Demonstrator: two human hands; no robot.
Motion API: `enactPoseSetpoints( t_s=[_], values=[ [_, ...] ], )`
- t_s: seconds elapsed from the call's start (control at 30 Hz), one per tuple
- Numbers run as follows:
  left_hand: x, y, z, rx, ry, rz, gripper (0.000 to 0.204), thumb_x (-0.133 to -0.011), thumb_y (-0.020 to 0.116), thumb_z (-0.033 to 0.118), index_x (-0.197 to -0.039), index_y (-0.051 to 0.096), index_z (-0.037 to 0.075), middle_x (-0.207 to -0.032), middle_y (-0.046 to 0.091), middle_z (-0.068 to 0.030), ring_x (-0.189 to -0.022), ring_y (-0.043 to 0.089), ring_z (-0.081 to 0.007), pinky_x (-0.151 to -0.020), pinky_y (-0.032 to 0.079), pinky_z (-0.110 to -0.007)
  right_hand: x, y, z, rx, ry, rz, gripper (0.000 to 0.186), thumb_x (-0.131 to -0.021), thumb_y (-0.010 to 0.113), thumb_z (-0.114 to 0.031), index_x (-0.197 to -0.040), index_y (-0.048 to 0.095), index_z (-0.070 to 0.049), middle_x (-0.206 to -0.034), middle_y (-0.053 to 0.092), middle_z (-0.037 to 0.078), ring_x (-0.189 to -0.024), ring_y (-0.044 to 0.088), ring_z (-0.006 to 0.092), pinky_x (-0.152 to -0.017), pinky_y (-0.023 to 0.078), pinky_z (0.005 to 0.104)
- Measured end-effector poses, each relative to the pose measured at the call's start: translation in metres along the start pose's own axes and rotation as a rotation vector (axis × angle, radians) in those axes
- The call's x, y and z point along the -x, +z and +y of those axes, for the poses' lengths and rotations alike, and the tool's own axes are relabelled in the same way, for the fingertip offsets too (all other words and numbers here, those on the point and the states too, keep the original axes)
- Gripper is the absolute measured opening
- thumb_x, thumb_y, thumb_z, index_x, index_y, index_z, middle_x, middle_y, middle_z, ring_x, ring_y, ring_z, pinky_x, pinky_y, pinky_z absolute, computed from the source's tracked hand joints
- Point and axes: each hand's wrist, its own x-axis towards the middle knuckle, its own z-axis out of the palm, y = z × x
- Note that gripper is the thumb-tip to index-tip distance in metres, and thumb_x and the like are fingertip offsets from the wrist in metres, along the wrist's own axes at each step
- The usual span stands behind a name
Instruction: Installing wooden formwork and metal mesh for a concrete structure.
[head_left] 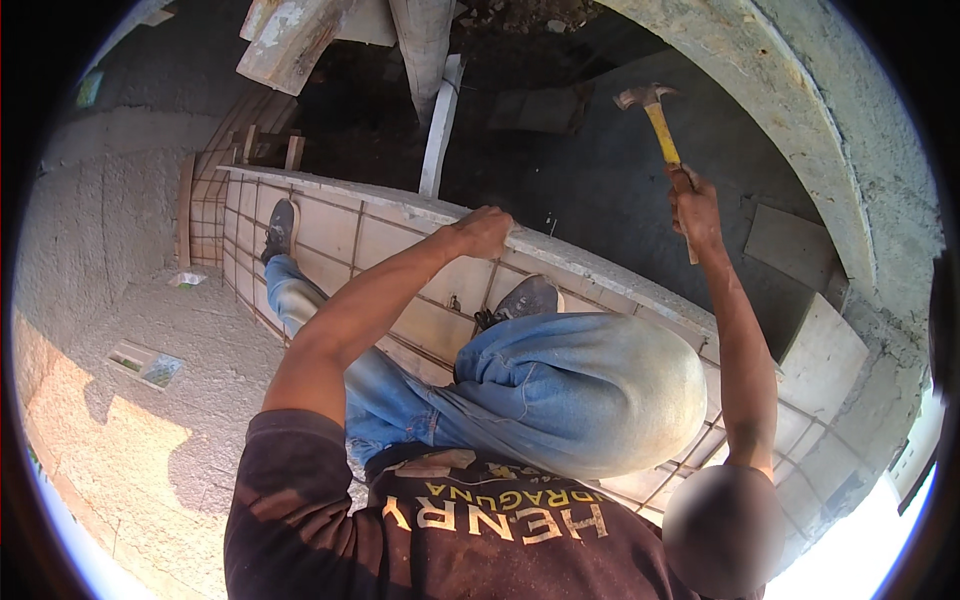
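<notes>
My right hand [694, 214] is raised at the right, closed round the handle of a claw hammer [660, 130] with a yellow shaft and metal head above my fist. My left hand [482, 232] is closed on the top edge of a long, rough board [625, 276] that crosses the middle of the view; its fingertips are partly hidden. Below that board lies a grid of rebar [355, 240] over pale formwork panels [395, 245], with my jeans-clad legs [570, 390] and dark shoes [280, 225] over it.
Rough grey concrete [150, 420] with a small rectangular opening [145, 362] is at left. Timber posts [420, 55] and an upright batten [440, 125] stand beyond the board over a dark lower area. A curved concrete edge [820, 130] arches at right, above a loose panel [820, 360].
</notes>
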Motion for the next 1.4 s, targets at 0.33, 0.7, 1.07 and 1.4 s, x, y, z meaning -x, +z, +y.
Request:
enactPoseSetpoints(
  t_s=[0.33,0.7,1.07,1.4],
  values=[
    [0.007,-0.014,0.011,0.094,0.007,-0.039,0.025,-0.068,0.055,-0.004,-0.088,0.068,-0.011,-0.095,0.063,-0.0343,-0.098,0.062,-0.0448,-0.087,0.050,-0.046,0.005,-0.005,0.011,0.096,0.236,-0.160,0.035,-0.096,0.052,-0.034,-0.115,0.060,-0.006,-0.063,0.038,-0.006,-0.047,0.030,0.0045,-0.041,0.023,0.0238],
    [0.003,-0.009,0.000,0.016,-0.021,-0.043,0.025,-0.072,0.064,0.007,-0.094,0.072,0.000,-0.096,0.066,-0.0276,-0.097,0.064,-0.0402,-0.088,0.051,-0.043,0.009,0.013,0.019,0.352,0.329,-0.544,0.029,-0.092,0.055,-0.033,-0.103,0.061,-0.007,-0.066,0.041,-0.005,-0.051,0.036,0.0053,-0.043,0.029,0.0250],
    [0.007,-0.013,0.004,0.023,-0.001,-0.084,0.029,-0.069,0.060,0.003,-0.095,0.072,-0.002,-0.098,0.065,-0.0292,-0.099,0.064,-0.0409,-0.089,0.051,-0.043,0.017,0.018,0.027,0.113,0.159,-0.196,0.026,-0.094,0.053,-0.029,-0.103,0.063,-0.006,-0.060,0.037,-0.005,-0.045,0.033,0.0052,-0.040,0.028,0.0255],
    [-0.002,-0.002,-0.006,0.030,0.026,-0.047,0.022,-0.065,0.057,-0.001,-0.083,0.068,-0.009,-0.091,0.064,-0.0333,-0.095,0.064,-0.0435,-0.085,0.051,-0.046,-0.016,-0.002,0.005,-0.132,-0.028,0.057,0.024,-0.096,0.050,-0.030,-0.100,0.057,-0.007,-0.062,0.038,-0.004,-0.046,0.033,0.0045,-0.040,0.028,0.0256]
  ],
)
